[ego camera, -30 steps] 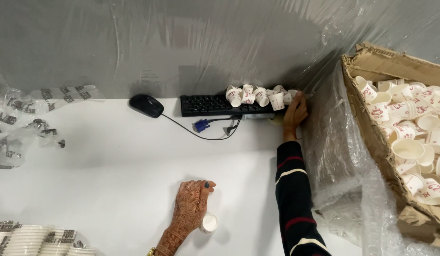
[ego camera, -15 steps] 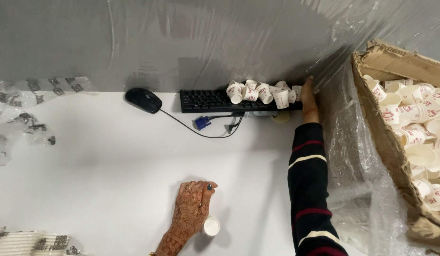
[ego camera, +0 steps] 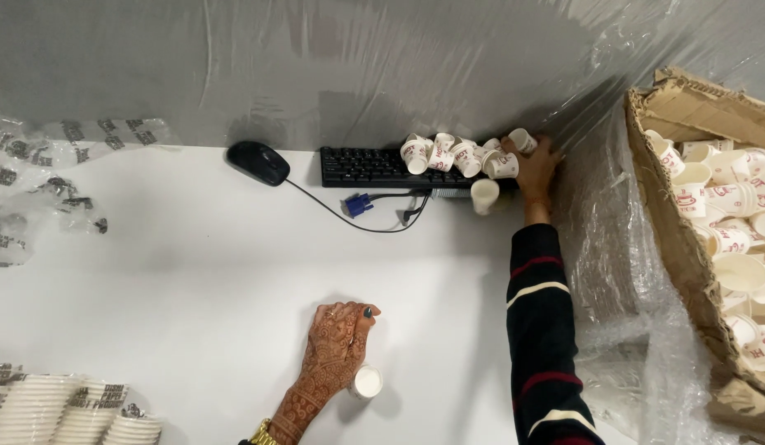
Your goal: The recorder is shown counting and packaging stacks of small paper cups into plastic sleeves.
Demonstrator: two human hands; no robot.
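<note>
My left hand (ego camera: 337, 346) lies flat on the white table (ego camera: 193, 272), fingers (ego camera: 354, 317) pressed together, thumb side touching a small white paper cup (ego camera: 367, 382) at four o'clock of the palm. My right hand (ego camera: 537, 169), striped sleeve (ego camera: 541, 330) trailing, reaches to twelve o'clock; its fingers curl into a pile of small printed cups (ego camera: 461, 156) heaped on a black keyboard (ego camera: 370, 167), though I cannot tell which cup they pinch. At nine o'clock of the keyboard sits a black mouse (ego camera: 258, 162). At three o'clock, a torn brown cardboard box (ego camera: 687, 247) holds more cups with red print. Stacked white cups in clear wrap (ego camera: 61, 408) lie at seven o'clock.
</note>
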